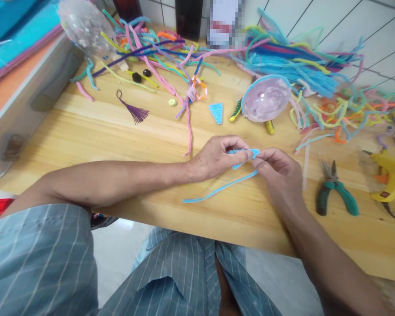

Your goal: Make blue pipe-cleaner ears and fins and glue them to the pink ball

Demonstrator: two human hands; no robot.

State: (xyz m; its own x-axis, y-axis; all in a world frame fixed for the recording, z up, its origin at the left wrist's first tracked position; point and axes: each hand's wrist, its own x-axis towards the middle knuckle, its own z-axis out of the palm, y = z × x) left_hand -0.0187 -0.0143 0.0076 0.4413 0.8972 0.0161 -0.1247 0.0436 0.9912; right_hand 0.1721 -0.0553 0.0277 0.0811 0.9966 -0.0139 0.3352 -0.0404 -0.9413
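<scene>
Between my two hands is a small blue piece of bent pipe cleaner [237,166], partly covered by fingers. My left hand [222,156] is closed, pinching this piece between thumb and fingers. At its right end my right hand [278,169] is closed too, its fingertips pressed on the blue pipe cleaner. A loose straight length [217,191] of it trails left from under the right hand, just above the tabletop or on it; I cannot tell which. Beyond the hands lies a flat blue triangle [216,113] of rowed pipe cleaner.
Green-handled pliers [336,193] and a yellow glue gun [393,173] lie on the right. A lilac bowl-like shape [266,98] stands beyond my hands. Pipe cleaners [289,66] pile along the tiled wall. A purple tassel [134,109] and a clear-walled bin [36,101] are leftward.
</scene>
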